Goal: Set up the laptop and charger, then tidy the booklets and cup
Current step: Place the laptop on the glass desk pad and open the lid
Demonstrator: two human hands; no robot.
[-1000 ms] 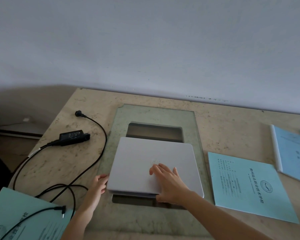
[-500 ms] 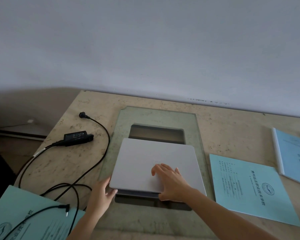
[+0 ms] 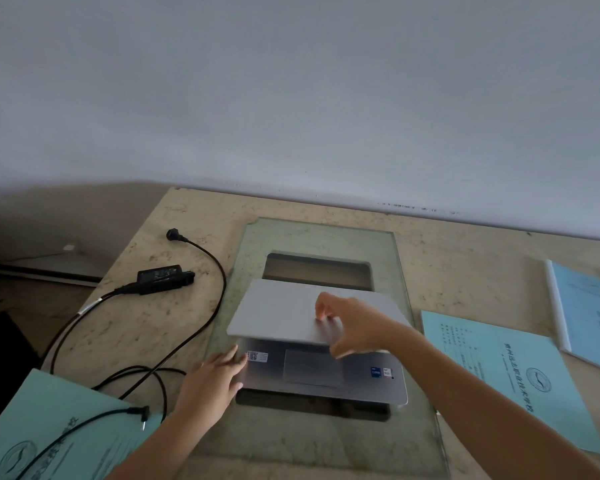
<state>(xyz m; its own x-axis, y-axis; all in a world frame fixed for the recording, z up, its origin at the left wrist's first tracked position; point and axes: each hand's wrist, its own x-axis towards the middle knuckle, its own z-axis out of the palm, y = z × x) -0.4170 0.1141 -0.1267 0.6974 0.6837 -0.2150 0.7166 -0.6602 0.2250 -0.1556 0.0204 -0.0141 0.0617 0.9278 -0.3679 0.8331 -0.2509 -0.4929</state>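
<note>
A silver laptop (image 3: 278, 313) lies on a glass panel (image 3: 326, 237) set into the desk, its lid partly raised so the trackpad and palm rest show. My right hand (image 3: 350, 323) pinches the lid's front edge, fingers on top and thumb beneath. My left hand (image 3: 212, 382) rests flat on the base's front left corner. A black charger brick (image 3: 160, 277) with its cable (image 3: 201, 327) lies left of the laptop; the small plug tip (image 3: 142, 415) rests on a teal booklet (image 3: 49, 431). No cup is in view.
A teal booklet (image 3: 506, 375) lies right of the laptop, and a blue one (image 3: 593, 313) sits at the far right edge. The mains plug (image 3: 174, 235) lies near the desk's back left. A grey wall rises behind the beige desk (image 3: 465, 258).
My right hand moved from pressing on top of the shut lid to gripping its front edge and lifted it partway. My left hand shifted onto the laptop base's corner.
</note>
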